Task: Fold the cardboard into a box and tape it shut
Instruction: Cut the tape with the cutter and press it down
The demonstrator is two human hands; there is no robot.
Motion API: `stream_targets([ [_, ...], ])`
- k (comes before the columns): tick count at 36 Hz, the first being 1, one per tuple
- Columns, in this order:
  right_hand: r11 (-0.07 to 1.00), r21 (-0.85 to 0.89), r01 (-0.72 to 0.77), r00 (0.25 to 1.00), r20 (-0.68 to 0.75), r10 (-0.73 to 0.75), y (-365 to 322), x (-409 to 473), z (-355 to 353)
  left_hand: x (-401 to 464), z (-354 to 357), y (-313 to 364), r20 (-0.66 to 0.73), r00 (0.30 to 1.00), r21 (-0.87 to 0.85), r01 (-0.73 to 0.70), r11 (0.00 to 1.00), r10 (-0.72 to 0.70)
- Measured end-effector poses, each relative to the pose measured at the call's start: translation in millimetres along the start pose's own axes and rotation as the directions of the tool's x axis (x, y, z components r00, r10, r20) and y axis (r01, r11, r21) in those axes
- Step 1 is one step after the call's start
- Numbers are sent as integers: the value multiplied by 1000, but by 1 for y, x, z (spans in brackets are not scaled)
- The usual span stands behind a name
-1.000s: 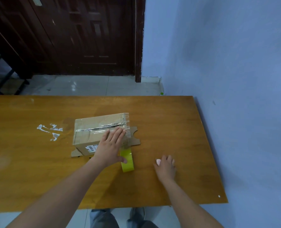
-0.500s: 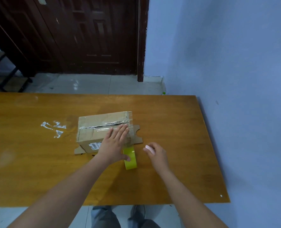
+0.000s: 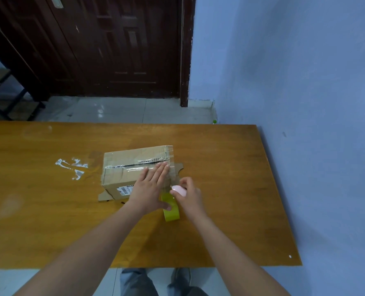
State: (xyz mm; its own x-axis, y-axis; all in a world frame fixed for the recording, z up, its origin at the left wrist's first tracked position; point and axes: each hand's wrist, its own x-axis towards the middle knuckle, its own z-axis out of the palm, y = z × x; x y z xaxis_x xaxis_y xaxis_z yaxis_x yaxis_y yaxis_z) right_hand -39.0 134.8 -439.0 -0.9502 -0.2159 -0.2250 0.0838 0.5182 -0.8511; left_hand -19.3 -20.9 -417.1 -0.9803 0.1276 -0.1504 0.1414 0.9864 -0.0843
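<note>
Wooden table (image 3: 220,231): left hand (image 3: 150,186) flat on box (image 3: 132,165), right hand (image 3: 188,195) beside

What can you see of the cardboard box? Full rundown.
The cardboard box is brown corrugated board, closed, lying flat on the wooden table. Clear glossy tape runs along its top seam and wraps the right end. A white barcode label sits on the near side. Loose flaps stick out at the lower left and at the right end. The left hand presses flat on its top right. A yellow-green tape roll stands just in front.
</note>
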Motion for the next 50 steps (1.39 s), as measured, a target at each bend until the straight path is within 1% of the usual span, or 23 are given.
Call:
stream_targets([
  [5, 998, -61, 33, 999, -6, -34, -7, 4, 2, 1, 1, 0, 2, 1000, -1, -3, 1000, 3],
  [11, 994, -103, 20, 999, -44, -25, -10, 6, 0, 0, 0, 0, -2, 1000, -2, -3, 1000, 3],
  [16, 985, -170, 38, 999, 4, -37, -11, 4, 1, 0, -1, 0, -1, 1000, 1, 0, 1000, 0],
  [21, 991, -130, 12, 1000, 2, -12, -8, 0, 2, -1, -2, 0, 0, 1000, -5, 0, 1000, 0],
  [24, 994, -106, 22, 1000, 4, -22, -11, 0, 2, -1, -1, 0, -2, 1000, -5, -1, 1000, 1],
  [29, 991, -128, 33, 999, 29, -30, -19, 3, 4, -1, -1, 0, -6, 1000, -8, -6, 1000, 6],
  [39, 993, -116, -6, 999, -39, 1, -26, 2, 3, 0, 2, -1, 1, 1000, -11, -7, 1000, 7],
  [41, 994, -112, -5, 1000, -27, 2, -26, 2, 1, 0, 2, -1, 0, 1000, -11, -7, 1000, 7],
  [47, 990, -139, 35, 997, 67, -25, -27, -1, 4, 1, 3, -2, 9, 1000, -2, -3, 1000, 3],
  [50, 990, -134, 35, 998, 63, -27, -28, -3, 7, 1, 2, -2, 13, 1000, -3, -4, 1000, 4],
])
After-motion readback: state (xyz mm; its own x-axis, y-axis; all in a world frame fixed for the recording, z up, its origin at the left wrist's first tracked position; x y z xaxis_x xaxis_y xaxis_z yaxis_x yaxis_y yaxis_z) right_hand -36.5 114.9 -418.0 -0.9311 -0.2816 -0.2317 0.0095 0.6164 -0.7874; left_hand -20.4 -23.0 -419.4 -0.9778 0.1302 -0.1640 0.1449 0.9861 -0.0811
